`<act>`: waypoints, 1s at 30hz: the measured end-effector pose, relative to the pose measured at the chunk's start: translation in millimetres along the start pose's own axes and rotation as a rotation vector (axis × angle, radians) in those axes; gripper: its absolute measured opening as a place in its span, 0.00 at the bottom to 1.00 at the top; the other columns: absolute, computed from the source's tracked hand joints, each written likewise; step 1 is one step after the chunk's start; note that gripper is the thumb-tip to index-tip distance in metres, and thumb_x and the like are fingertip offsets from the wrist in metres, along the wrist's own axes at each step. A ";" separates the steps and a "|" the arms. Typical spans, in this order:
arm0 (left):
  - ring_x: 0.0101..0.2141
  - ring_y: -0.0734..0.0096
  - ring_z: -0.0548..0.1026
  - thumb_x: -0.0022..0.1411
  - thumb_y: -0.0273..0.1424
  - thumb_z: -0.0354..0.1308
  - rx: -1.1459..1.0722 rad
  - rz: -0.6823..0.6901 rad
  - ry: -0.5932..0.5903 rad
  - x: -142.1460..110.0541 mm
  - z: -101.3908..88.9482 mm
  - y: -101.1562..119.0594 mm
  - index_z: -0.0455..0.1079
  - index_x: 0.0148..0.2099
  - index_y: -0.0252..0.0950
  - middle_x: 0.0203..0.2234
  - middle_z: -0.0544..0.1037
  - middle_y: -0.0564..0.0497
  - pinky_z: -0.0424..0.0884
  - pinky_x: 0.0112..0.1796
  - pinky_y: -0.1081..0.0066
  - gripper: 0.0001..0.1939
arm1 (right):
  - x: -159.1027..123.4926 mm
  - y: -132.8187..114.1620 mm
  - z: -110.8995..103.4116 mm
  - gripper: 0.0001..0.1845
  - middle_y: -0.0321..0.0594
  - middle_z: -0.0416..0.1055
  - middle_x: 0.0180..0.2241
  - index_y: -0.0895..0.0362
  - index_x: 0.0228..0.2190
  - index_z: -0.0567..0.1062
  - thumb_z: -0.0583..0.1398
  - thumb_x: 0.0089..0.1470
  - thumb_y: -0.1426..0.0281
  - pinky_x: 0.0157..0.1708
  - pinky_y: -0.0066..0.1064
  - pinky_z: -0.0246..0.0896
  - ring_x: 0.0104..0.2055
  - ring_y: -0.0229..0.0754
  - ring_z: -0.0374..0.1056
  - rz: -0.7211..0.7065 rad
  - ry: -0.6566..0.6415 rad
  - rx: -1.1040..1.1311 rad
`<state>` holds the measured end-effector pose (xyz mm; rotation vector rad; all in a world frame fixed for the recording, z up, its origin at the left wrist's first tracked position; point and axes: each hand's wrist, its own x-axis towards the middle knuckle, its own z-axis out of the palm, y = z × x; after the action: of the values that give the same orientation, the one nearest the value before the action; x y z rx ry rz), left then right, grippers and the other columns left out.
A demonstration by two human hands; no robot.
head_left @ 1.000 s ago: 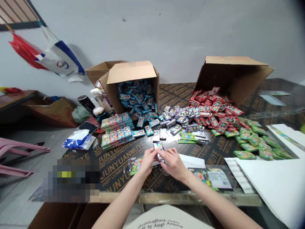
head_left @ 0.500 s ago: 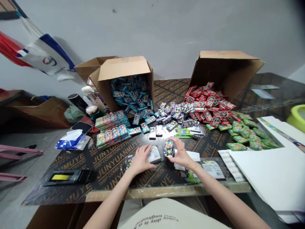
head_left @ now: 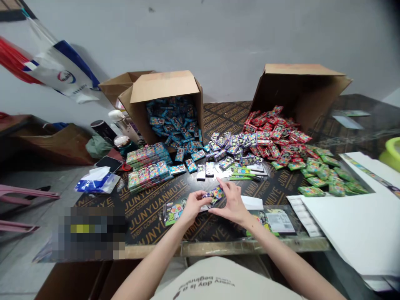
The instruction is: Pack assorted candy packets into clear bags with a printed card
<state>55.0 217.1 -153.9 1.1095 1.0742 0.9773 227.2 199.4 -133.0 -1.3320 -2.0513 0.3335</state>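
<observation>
In the head view, a small purple packet with a colourful print is between my two hands, above the near middle of the table. My left hand pinches its left end. The fingers of my right hand curve round its right end, the thumb lower and apart from the index finger. Under my hands lies a clear bag with a printed card, partly covered by my left hand. Beyond them, two small packets stand white side towards me, near a loose heap of purple packets.
Tipped cartons hold blue packets and spill red packets. Green packets lie at right, beside white sheets. Stacked wrapped packs, tissues and bottles stand left. Another bagged card lies near the front edge.
A second ago both hands held a packet white side up. Half a second ago my right hand held a purple packet alone, my left hand flat on the bagged card. Now both hands meet round a packet.
</observation>
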 end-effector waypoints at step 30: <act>0.51 0.55 0.63 0.39 0.32 0.65 1.004 0.436 -0.087 -16.7 -59.7 -19.2 0.41 0.64 0.39 0.50 0.66 0.45 0.49 0.55 0.52 0.53 | -0.5 45.7 10.6 0.41 0.44 0.64 0.49 0.53 0.53 0.56 0.66 0.37 0.67 0.53 0.43 0.44 0.53 0.48 0.58 -0.054 -0.279 0.373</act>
<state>-5.4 209.0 -176.3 2.2521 1.3097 0.6791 253.2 220.8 -165.6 -1.0458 -2.1094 0.8733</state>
